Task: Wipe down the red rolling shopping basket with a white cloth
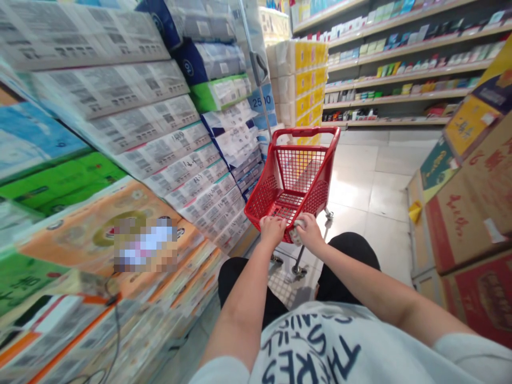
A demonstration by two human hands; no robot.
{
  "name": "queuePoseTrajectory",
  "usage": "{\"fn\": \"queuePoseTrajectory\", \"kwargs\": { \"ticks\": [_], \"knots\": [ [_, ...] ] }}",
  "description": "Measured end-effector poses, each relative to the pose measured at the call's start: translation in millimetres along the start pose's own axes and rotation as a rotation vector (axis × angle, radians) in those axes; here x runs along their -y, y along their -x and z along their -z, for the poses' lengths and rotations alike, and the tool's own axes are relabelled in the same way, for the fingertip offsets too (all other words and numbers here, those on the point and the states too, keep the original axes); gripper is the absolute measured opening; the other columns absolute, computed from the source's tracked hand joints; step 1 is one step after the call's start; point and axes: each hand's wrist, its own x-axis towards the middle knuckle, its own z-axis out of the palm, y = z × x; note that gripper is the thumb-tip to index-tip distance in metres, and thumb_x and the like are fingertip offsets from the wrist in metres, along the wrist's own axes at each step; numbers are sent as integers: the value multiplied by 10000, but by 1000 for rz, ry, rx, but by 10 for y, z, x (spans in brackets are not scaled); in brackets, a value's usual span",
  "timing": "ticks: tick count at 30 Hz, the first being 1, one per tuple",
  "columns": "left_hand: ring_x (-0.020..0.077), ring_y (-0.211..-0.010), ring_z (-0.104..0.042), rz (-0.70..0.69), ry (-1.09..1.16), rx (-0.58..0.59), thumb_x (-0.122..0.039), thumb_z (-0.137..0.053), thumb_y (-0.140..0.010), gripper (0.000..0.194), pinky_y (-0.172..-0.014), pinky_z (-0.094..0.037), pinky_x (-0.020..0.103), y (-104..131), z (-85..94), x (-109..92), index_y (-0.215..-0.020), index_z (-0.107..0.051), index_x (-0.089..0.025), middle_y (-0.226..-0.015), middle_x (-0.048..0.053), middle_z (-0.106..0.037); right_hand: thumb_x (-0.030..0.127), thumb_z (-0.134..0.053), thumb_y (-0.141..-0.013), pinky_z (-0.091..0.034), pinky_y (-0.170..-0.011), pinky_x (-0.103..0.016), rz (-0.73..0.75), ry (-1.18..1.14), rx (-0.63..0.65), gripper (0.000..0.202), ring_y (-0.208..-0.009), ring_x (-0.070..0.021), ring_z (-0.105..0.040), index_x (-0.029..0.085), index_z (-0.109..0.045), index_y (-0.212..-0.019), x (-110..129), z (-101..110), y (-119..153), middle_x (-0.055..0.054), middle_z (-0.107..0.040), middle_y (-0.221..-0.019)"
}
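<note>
A red plastic shopping cart [320,196] with perforated walls stands right in front of my knees, its handle on the far side. My left hand [272,232] is closed over the near rim, fingers curled inward. Close beside it, my right hand [311,230] grips the same rim a little to the right. A small pale patterned thing [296,233] shows under the right fingers; I cannot make out what it is. Through the mesh, the cart's basket shows red floor slats and no clear goods.
Stacked tissue packs [176,144] rise along the left, with an orange carton [96,229] nearer me and a thin cable [117,330]. Cardboard boxes [468,186] line the right. Shelves [384,69] of small goods stand behind a pale tiled floor [360,176].
</note>
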Motion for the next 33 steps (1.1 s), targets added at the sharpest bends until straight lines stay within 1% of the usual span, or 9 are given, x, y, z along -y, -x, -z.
{"fn": "queuePoseTrajectory", "kwargs": {
  "ticks": [3, 5, 8, 10, 15, 20, 26, 31, 33],
  "knots": [
    [196, -1071, -531, -1, -26, 20, -355, -346, -963, 370, -1050, -237, 392, -3, 12, 1, -963, -706, -271, -1112, -4, -692, 122, -501, -606, -491, -798, -355, -119, 20, 66, 170, -818, -196, -591, 210, -576, -730, -32, 5, 19, -24, -608, -832],
    [196, -1071, -533, 2, -37, 28, -353, -345, -962, 368, -1053, -236, 392, 1, 28, -7, -968, -703, -270, -1110, 2, -692, 132, -494, -624, -494, -757, -334, -126, 1, 59, 180, -764, -178, -592, 215, -588, -753, -13, 26, 35, -5, -618, -807],
    [200, -1076, -532, 1, -43, 31, -352, -329, -966, 383, -1054, -235, 396, 11, 56, -28, -981, -701, -263, -1117, 11, -689, 184, -482, -684, -483, -816, -329, -18, -72, -6, 219, -865, -177, -597, 221, -610, -858, 68, 56, 27, -17, -632, -935],
    [206, -1085, -529, -3, -45, 38, -344, -322, -968, 387, -1054, -236, 404, 17, 77, -43, -991, -699, -260, -1129, 12, -684, 199, -487, -676, -475, -842, -339, 26, -85, -15, 210, -893, -186, -591, 218, -612, -844, 106, 65, 7, -21, -628, -938],
    [211, -1086, -528, 1, -55, 66, -343, -323, -968, 392, -1050, -243, 405, 22, 107, -53, -979, -704, -255, -1134, 10, -681, 168, -480, -626, -492, -775, -334, -116, -45, 32, 184, -787, -176, -605, 220, -599, -756, 133, 106, -59, 2, -631, -812],
    [208, -1069, -529, -13, -75, 57, -337, -314, -967, 401, -1042, -252, 402, 26, 121, -49, -976, -708, -263, -1132, 6, -684, 228, -496, -693, -464, -889, -339, 51, -80, -51, 225, -964, -193, -600, 224, -630, -874, 226, 137, -141, -27, -647, -981],
    [203, -1094, -517, 1, -58, 81, -313, -345, -956, 358, -1048, -252, 406, 40, 158, -61, -1017, -697, -288, -1145, -12, -680, 166, -515, -589, -497, -703, -325, -297, -13, 26, 180, -682, -192, -613, 218, -630, -716, 11, 94, -67, 1, -639, -691],
    [204, -1100, -513, -13, -45, 70, -313, -335, -959, 371, -1053, -245, 417, 46, 156, -62, -1000, -702, -277, -1137, 5, -679, 257, -501, -662, -473, -842, -346, -177, -62, -91, 285, -905, -210, -611, 217, -644, -904, 75, 113, -169, -38, -662, -957],
    [201, -1098, -512, -20, -43, 61, -314, -331, -959, 375, -1053, -245, 418, 50, 149, -62, -1001, -702, -276, -1131, 11, -680, 274, -517, -652, -467, -853, -344, -175, -106, -95, 288, -920, -214, -607, 215, -645, -904, 119, 106, -195, -42, -662, -961]
  ]
}}
